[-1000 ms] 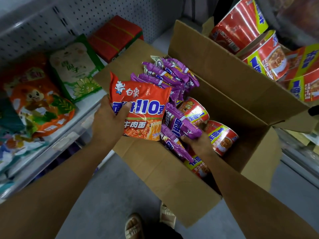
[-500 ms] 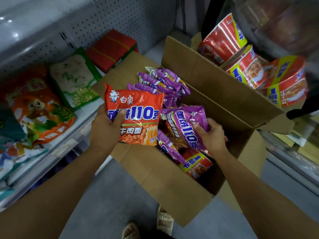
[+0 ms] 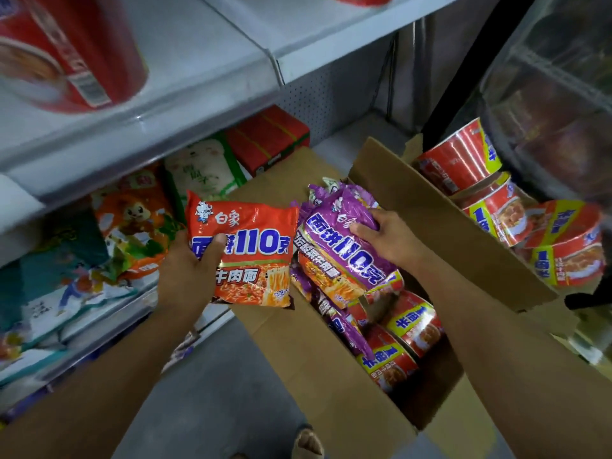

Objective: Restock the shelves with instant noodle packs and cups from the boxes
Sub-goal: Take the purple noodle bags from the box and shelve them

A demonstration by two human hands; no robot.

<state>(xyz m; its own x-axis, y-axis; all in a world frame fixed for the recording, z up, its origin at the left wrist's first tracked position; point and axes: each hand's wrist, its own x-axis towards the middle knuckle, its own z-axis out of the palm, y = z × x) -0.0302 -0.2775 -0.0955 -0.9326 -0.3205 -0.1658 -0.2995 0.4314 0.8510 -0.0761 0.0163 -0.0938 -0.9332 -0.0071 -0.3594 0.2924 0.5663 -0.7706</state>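
Note:
My left hand (image 3: 188,270) grips an orange noodle pack (image 3: 251,250), thumb across its front, just left of the open cardboard box (image 3: 324,369). My right hand (image 3: 387,236) grips a purple noodle pack (image 3: 344,253), lifted above the box. Below it in the box lie more purple packs (image 3: 344,329) and red noodle cups (image 3: 410,323). The lower shelf (image 3: 109,313) on the left holds several snack and noodle bags.
An upper white shelf (image 3: 205,81) overhangs at the top with a red cup (image 3: 69,51) on it. More red and yellow cups (image 3: 496,207) are stacked behind the box's right flap. Grey floor (image 3: 212,392) and my sandalled foot (image 3: 308,442) lie below.
My right hand drew a purple pack out of the box and raised it. The orange pack stayed in my left hand. My view tilted up, bringing the upper shelf in.

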